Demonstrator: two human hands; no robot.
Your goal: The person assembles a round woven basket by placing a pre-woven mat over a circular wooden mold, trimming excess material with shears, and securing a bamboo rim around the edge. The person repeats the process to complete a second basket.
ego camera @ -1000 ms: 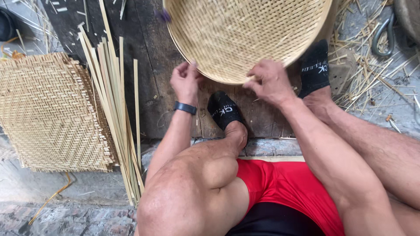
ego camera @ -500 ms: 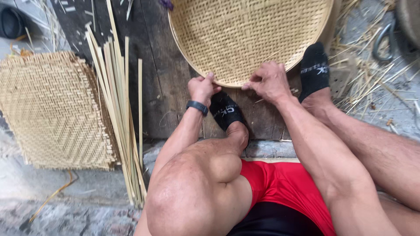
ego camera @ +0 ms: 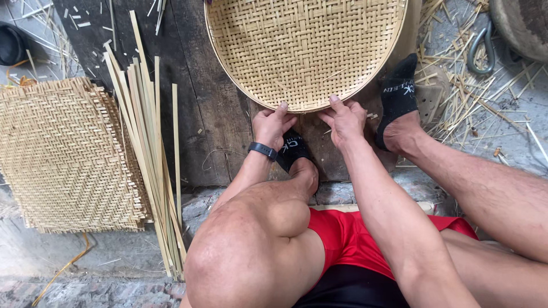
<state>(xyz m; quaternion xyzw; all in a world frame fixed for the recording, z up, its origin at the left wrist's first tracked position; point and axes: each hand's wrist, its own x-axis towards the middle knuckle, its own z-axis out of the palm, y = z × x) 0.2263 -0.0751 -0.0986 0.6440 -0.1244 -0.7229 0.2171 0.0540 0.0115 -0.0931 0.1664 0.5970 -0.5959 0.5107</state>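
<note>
the step in hand is judged to be work on the near rim of a round woven bamboo tray (ego camera: 305, 51), which lies flat, open face up, on dark wooden planks (ego camera: 214, 108) ahead of the seated person. the tray's far edge is cut off by the top of the view.

the left hand (ego camera: 272, 125) is set at the near rim, fingers curled together, with the thumb tip pressed on the rim band; a dark wristband (ego camera: 262, 150) is worn on that wrist. the right hand (ego camera: 344, 118) sits just beside it, fingers bunched, with a fingertip pressed on the same band. whether a strip is pinched under either hand cannot be told.

the tray is round, so no long axis is presented; its weave runs in a diagonal lattice, and its lowest arc points toward the person, between two feet in black socks (ego camera: 398, 91).

the next move is judged to call for firm thumb pressure along the band and a small turn of the tray to bring a fresh arc of rim under the hands.

a bundle of split bamboo strips (ego camera: 149, 148) lies lengthwise away from the person, left of the tray and well apart from it. a flat woven mat (ego camera: 63, 154) lies just beside the strips. loose offcuts (ego camera: 468, 97) are scattered at right.
</note>
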